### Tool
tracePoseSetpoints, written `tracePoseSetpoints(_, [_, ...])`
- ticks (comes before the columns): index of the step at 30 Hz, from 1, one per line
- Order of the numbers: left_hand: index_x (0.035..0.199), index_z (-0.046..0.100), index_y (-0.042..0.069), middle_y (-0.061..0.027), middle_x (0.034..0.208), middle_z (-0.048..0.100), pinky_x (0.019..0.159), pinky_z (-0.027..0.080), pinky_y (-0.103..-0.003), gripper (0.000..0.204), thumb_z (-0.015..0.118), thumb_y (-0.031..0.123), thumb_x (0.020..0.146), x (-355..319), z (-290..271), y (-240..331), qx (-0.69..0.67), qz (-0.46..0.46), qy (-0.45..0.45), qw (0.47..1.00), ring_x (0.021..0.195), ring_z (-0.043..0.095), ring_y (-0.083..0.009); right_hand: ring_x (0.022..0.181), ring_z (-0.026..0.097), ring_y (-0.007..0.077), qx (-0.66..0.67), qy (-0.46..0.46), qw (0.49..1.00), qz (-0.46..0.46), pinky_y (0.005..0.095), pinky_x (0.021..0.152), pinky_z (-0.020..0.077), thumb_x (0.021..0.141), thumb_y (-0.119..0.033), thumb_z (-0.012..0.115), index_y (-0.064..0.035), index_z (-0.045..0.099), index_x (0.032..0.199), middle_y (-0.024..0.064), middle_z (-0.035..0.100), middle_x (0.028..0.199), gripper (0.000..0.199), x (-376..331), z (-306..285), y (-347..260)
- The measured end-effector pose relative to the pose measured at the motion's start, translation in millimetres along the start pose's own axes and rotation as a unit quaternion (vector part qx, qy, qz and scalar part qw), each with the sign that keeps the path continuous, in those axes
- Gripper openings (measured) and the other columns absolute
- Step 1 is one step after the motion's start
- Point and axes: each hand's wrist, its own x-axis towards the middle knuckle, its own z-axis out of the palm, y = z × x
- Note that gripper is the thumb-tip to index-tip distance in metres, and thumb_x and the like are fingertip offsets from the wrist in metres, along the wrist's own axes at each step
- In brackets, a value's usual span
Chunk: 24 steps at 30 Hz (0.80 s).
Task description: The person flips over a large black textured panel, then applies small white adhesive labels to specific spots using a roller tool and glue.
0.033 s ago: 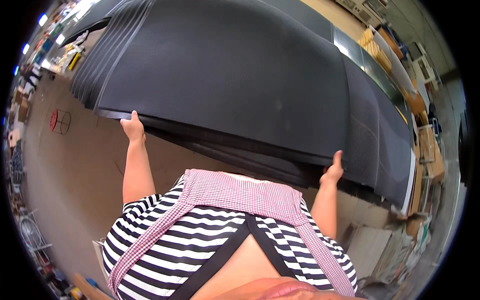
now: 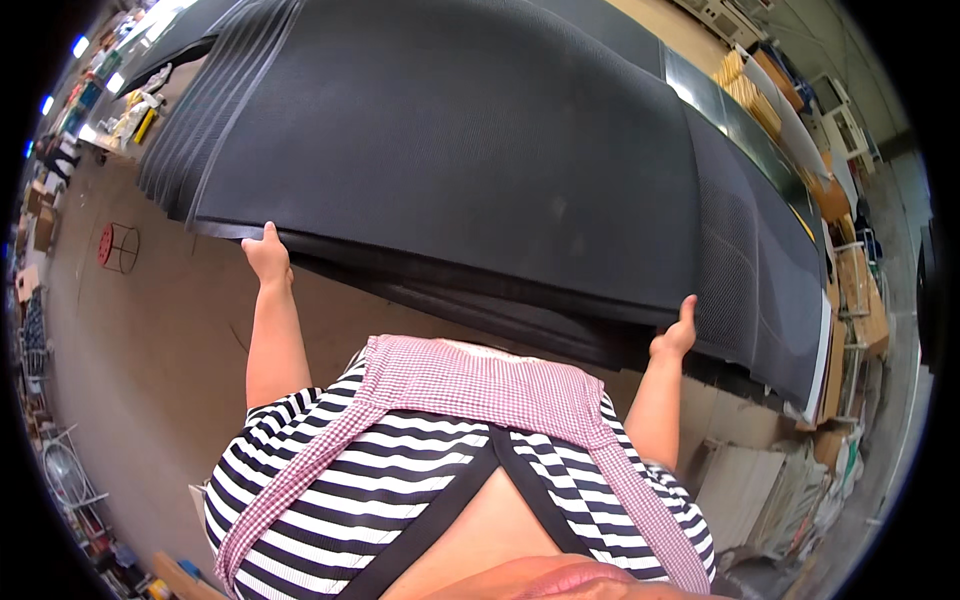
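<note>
My right hand [image 2: 673, 340] has crept slightly outward and up, toward the near right corner of the big black sheet [image 2: 450, 150]; my left hand [image 2: 267, 258] sits practically where it was. So the hold now spans a bit more of the near edge, which I'd judge a small adjustment, with no real travel of the sheet. Left grip: closed on the sheet's near edge by the left corner, thumb on top. Right grip: closed on it too, as far as I can see, thumb pointing up at the corner. The sheet lies on top of the stack [image 2: 185, 150], its near edge raised or just overhanging (can't say which) at the stack's near edge. The stack's left edge fans into layers; textured sheets [image 2: 728, 280] show past its right edge.

Hard bits: the fingers of both hands go under the sheet, out of my sight. Dark folds below the near edge run together, so I can't count layers or tell whether one or several are pinched. The sheet's far edge is cut off at the top of my view. The apron [image 2: 480, 390] blocks part of the floor [image 2: 190, 340].
</note>
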Motion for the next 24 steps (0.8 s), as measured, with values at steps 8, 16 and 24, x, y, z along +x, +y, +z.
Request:
tracePoseSetpoints(8, [0.117,0.046,-0.012,-0.0308,0.118,0.059,0.099,0.045,-0.046,0.047,0.066,0.025,0.096,-14,-6,4,0.054,0.079,-0.015,0.995,0.110,0.060,-0.0389,0.096,0.064,0.0245,-0.278,-0.074,0.904,-0.316,0.0383,0.091,0.0496,0.096,-0.025,0.068,0.0100,0.065,0.112,0.0152,0.069,0.110,0.039,-6,54,-121])
tracePoseSetpoints(16, [0.147,0.027,-0.017,-0.0383,0.142,0.047,0.114,0.037,-0.044,0.074,0.061,0.027,0.097,-6,-5,5,0.049,0.049,-0.036,0.997,0.135,0.046,-0.0469,0.106,0.062,0.0260,-0.132,0.032,0.965,-0.225,0.0403,0.095,0.0515,0.097,-0.010,0.064,0.0081,0.056,0.128,0.0175,0.062,0.127,0.037,-32,-66,-5])
tracePoseSetpoints(24, [0.150,0.024,-0.015,-0.0352,0.150,0.041,0.117,0.034,-0.042,0.074,0.057,0.027,0.100,37,-35,-18,0.025,-0.055,-0.107,0.992,0.141,0.042,-0.0426,0.100,0.066,0.0290,-0.017,0.038,0.999,-0.006,0.0392,0.090,0.0545,0.096,-0.022,0.063,0.0052,0.060,0.125,0.0151,0.067,0.117,0.040,-36,-89,74])
